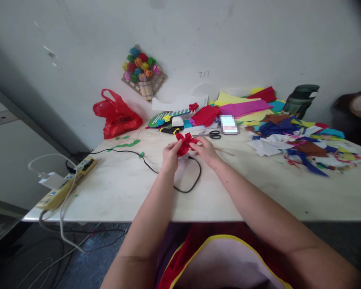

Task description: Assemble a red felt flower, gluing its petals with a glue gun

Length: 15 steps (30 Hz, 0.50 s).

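We hold one red paper flower (185, 143) above the middle of the table (114, 188) — our left hand (170, 154) pinches its lower left edge, our right hand (205, 150) closes its fingers on the right side. One black cable (156, 170) loops on the tabletop just under both hands. Farther back lie one pair of scissors (214, 135), one red plastic bag (116, 114), one dark bottle (301, 100) and one power strip (67, 182) — the paper scraps (301, 144) at right are too many to count.
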Each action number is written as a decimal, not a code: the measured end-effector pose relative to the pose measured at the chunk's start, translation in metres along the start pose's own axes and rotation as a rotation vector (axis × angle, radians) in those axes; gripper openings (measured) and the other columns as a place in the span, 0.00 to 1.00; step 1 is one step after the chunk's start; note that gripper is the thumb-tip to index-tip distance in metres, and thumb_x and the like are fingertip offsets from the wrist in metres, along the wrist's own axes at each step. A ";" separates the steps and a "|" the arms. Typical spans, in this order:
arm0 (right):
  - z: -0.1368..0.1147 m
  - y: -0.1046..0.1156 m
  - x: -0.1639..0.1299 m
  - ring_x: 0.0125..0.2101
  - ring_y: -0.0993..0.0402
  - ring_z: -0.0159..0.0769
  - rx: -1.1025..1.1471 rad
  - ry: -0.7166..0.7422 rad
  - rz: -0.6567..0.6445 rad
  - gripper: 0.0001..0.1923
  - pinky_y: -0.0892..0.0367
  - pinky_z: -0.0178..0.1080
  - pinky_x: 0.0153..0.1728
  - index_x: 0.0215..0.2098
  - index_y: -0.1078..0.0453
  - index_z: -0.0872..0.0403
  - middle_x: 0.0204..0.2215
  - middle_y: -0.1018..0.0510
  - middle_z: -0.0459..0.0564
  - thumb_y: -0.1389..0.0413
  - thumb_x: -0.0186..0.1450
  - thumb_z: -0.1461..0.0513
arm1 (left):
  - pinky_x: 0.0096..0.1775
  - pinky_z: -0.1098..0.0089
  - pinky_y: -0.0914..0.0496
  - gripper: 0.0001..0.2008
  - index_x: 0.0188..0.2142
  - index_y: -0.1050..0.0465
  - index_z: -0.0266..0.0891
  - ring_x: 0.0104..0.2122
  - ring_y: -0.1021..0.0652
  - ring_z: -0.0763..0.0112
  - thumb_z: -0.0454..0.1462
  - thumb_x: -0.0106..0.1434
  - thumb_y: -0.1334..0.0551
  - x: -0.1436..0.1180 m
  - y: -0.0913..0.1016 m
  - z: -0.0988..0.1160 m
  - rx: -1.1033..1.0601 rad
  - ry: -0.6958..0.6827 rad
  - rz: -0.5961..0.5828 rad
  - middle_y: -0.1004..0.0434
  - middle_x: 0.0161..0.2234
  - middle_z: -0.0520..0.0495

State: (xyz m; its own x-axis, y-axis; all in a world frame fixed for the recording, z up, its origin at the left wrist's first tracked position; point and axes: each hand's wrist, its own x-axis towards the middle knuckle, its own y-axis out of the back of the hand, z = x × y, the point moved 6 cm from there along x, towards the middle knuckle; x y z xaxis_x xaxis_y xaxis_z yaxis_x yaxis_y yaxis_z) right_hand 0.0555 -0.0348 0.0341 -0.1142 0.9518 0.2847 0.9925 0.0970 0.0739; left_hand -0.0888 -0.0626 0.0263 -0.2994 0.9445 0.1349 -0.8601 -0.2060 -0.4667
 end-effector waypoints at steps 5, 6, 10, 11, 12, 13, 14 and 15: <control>0.005 -0.001 0.003 0.28 0.28 0.32 0.049 -0.021 0.030 0.15 0.30 0.34 0.24 0.35 0.31 0.54 0.31 0.25 0.47 0.41 0.52 0.56 | 0.38 0.67 0.29 0.20 0.33 0.22 0.34 0.28 0.22 0.69 0.38 0.39 0.26 -0.003 -0.006 -0.001 0.057 0.015 -0.084 0.20 0.28 0.46; 0.006 0.000 0.003 0.28 0.29 0.32 0.056 -0.015 0.045 0.15 0.29 0.35 0.24 0.35 0.31 0.54 0.31 0.25 0.47 0.41 0.51 0.57 | 0.38 0.67 0.30 0.20 0.33 0.22 0.34 0.28 0.22 0.70 0.38 0.39 0.26 -0.003 -0.006 -0.002 0.066 0.014 -0.095 0.20 0.28 0.46; 0.009 0.001 0.006 0.27 0.28 0.32 0.077 -0.001 0.088 0.14 0.27 0.38 0.27 0.35 0.32 0.55 0.30 0.25 0.46 0.41 0.50 0.58 | 0.36 0.67 0.30 0.20 0.34 0.21 0.34 0.27 0.23 0.70 0.39 0.39 0.26 -0.001 -0.006 -0.003 0.098 0.000 -0.104 0.20 0.29 0.46; 0.010 0.001 0.006 0.27 0.28 0.32 0.077 0.001 0.096 0.14 0.27 0.38 0.28 0.34 0.32 0.55 0.30 0.25 0.46 0.42 0.50 0.59 | 0.36 0.67 0.30 0.20 0.34 0.21 0.35 0.27 0.23 0.70 0.39 0.40 0.27 -0.001 -0.006 -0.004 0.114 -0.010 -0.098 0.20 0.29 0.46; 0.011 0.001 0.007 0.28 0.27 0.33 0.075 0.003 0.103 0.14 0.27 0.39 0.29 0.34 0.32 0.55 0.30 0.24 0.46 0.42 0.50 0.59 | 0.35 0.68 0.29 0.20 0.34 0.21 0.35 0.27 0.23 0.70 0.39 0.40 0.27 0.000 -0.006 -0.004 0.134 -0.023 -0.092 0.20 0.28 0.46; 0.012 0.001 0.008 0.28 0.27 0.33 0.070 0.006 0.109 0.13 0.26 0.40 0.30 0.35 0.32 0.55 0.30 0.24 0.46 0.42 0.51 0.59 | 0.35 0.68 0.29 0.19 0.34 0.21 0.35 0.27 0.23 0.71 0.39 0.40 0.27 0.000 -0.005 -0.004 0.155 -0.038 -0.083 0.20 0.28 0.47; 0.013 0.002 0.009 0.29 0.27 0.34 0.061 0.011 0.117 0.13 0.26 0.40 0.31 0.35 0.32 0.55 0.30 0.24 0.46 0.42 0.51 0.59 | 0.35 0.68 0.29 0.19 0.34 0.21 0.35 0.27 0.23 0.71 0.40 0.41 0.27 0.001 -0.005 -0.004 0.178 -0.055 -0.071 0.21 0.28 0.47; 0.015 0.003 0.010 0.29 0.26 0.34 0.049 0.017 0.125 0.13 0.26 0.41 0.32 0.34 0.32 0.55 0.30 0.24 0.46 0.42 0.51 0.59 | 0.35 0.68 0.29 0.19 0.34 0.21 0.34 0.27 0.23 0.71 0.40 0.41 0.27 0.002 -0.004 -0.004 0.203 -0.071 -0.057 0.21 0.27 0.47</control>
State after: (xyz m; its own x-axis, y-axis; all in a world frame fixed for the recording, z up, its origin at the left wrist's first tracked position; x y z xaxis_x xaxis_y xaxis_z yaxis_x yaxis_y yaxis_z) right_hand 0.0577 -0.0212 0.0231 0.0106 0.9523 0.3050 0.9999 -0.0079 -0.0102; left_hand -0.0845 -0.0588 0.0247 -0.2698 0.9373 0.2207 -0.9398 -0.2064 -0.2723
